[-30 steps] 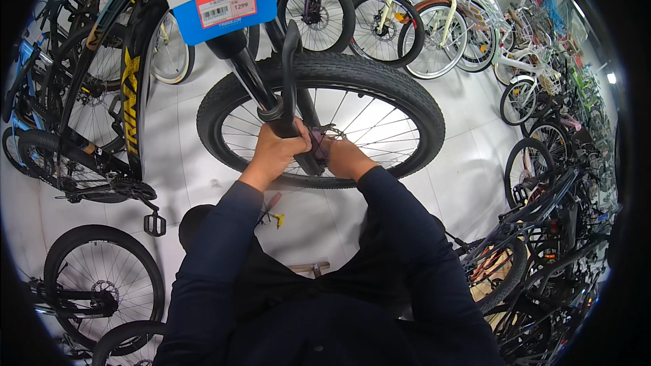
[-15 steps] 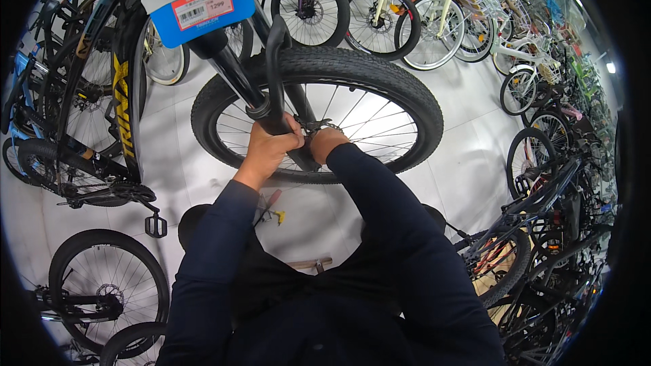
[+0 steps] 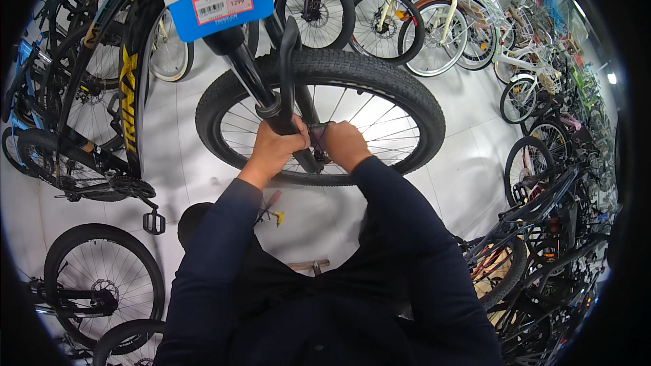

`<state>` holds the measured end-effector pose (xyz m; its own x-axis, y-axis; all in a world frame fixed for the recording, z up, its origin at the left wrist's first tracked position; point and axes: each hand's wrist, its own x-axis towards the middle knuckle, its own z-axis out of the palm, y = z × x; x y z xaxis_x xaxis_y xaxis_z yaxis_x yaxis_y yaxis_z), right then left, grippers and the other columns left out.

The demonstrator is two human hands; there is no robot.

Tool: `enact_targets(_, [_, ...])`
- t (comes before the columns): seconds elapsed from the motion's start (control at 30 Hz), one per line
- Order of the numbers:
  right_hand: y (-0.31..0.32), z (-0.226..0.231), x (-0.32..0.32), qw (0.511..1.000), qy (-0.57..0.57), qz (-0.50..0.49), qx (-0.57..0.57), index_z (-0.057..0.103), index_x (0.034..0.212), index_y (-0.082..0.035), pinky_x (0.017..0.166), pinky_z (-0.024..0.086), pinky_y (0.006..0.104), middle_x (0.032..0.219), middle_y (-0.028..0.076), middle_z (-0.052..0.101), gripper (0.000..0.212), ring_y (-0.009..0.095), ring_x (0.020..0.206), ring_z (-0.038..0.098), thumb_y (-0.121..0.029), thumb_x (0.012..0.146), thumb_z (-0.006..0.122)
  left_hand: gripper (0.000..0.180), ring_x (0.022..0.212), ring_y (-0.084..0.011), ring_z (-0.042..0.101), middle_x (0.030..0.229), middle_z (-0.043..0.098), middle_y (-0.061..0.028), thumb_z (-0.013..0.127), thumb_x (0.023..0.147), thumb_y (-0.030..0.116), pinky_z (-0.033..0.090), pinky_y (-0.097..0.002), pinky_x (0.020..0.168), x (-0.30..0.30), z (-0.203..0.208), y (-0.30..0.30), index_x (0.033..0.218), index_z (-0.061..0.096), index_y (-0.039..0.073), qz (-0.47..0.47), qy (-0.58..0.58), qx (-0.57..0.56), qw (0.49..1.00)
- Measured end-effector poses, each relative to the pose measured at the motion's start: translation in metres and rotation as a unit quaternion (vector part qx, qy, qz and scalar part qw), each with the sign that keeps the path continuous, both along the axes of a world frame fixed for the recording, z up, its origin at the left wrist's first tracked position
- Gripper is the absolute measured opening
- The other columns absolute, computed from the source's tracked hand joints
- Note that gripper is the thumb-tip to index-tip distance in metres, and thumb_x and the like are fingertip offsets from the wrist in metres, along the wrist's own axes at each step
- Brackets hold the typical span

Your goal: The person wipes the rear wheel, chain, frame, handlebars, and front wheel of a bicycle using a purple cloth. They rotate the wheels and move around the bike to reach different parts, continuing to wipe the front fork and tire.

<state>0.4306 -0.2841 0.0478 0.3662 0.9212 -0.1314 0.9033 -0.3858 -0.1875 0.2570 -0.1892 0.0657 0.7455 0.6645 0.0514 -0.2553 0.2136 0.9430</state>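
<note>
A bicycle's front wheel (image 3: 352, 62) with a knobby black tyre lies ahead of me, tilted in view. Its black suspension fork (image 3: 249, 73) slants down across the spokes. Around the lower fork leg my left hand (image 3: 274, 152) is wrapped, thumb along its side. My right hand (image 3: 346, 144) is closed beside the hub, to the right of the fork. Whatever its fingers grip is hidden; a thin dark line shows near the fingertips. A black cable hose (image 3: 287, 61) loops down along the fork. Over the fork's top hangs a blue and white tag (image 3: 222, 7).
On the floor between my legs lie a red-handled tool (image 3: 273, 198), a yellow-ended tool (image 3: 279, 217) and a wooden-looking bar (image 3: 306, 265). Bicycles stand all around: a black frame (image 3: 129, 102) at left, a wheel (image 3: 105, 288) lower left, a dense row (image 3: 542, 230) at right.
My right hand has come out from the hub toward the right and slightly up, its closed fingers now showing. The left hand still grips the fork leg. The whole view has shifted slightly.
</note>
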Motion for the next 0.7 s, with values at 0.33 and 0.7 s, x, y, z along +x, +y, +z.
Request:
enact_targets(0.33, [-0.102, 0.049, 0.036, 0.984, 0.124, -0.13, 0.012, 0.076, 0.088, 0.001, 0.071, 0.058, 0.0388, 0.08, 0.019, 0.074, 0.027, 0.034, 0.078, 0.074, -0.021, 0.075, 0.083, 0.021, 0.077, -0.0191, 0.064, 0.082, 0.066, -0.0083, 0.068, 0.068, -0.005, 0.052, -0.0329, 0.074, 0.003, -0.002, 0.0, 0.087, 0.06, 0.003, 0.016, 0.009, 0.011, 1.0])
enact_targets(0.7, [-0.115, -0.028, 0.053, 0.991, -0.003, -0.131, 0.035, 0.073, 0.097, -0.003, 0.082, 0.058, 0.0456, 0.159, 0.014, 0.048, 0.03, 0.037, 0.092, 0.074, -0.031, 0.085, 0.073, 0.024, 0.076, -0.0218, 0.059, 0.076, 0.058, -0.007, 0.061, 0.066, -0.012, 0.05, -0.0356, 0.076, 0.007, 0.004, -0.001, 0.084, 0.056, 0.004, 0.03, -0.042, -0.066, 0.996])
